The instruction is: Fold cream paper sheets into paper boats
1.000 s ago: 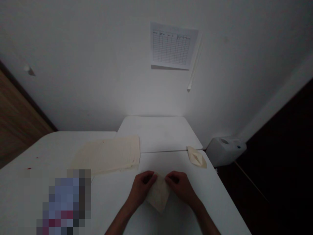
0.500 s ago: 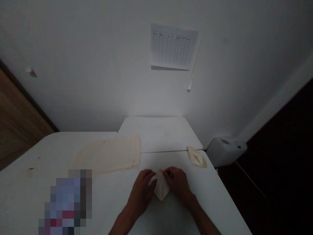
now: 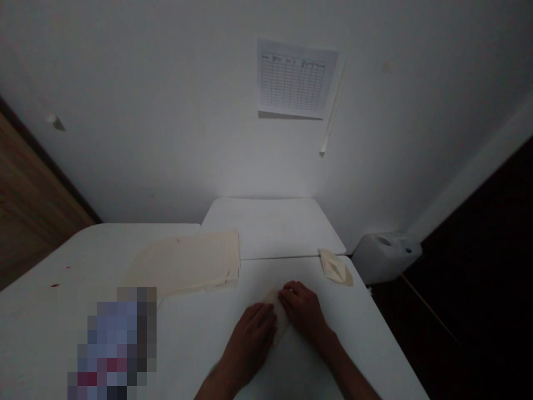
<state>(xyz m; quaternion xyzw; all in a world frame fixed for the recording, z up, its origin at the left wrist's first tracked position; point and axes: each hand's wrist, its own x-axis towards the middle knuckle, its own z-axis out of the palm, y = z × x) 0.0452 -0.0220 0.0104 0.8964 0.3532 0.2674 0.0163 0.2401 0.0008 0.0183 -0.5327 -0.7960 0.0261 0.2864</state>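
Observation:
A small folded piece of cream paper [image 3: 280, 312] lies on the white table [image 3: 195, 339] in front of me, mostly hidden under my hands. My left hand [image 3: 253, 338] lies flat on its lower part, fingers stretched out and pressing down. My right hand [image 3: 303, 311] rests on its upper right edge, fingers curled onto the paper. Only a narrow strip of the paper shows between the two hands.
A stack of cream sheets [image 3: 187, 262] lies at the left back. A finished folded paper shape [image 3: 335, 268] sits near the table's right edge. A second white table [image 3: 270, 225] adjoins behind. A white container [image 3: 387, 255] stands on the floor right. A blurred patch [image 3: 114, 341] covers the left front.
The paper was held up and folded between both hands. Now it lies flat, and my left hand has slid down over it, pressing it onto the table.

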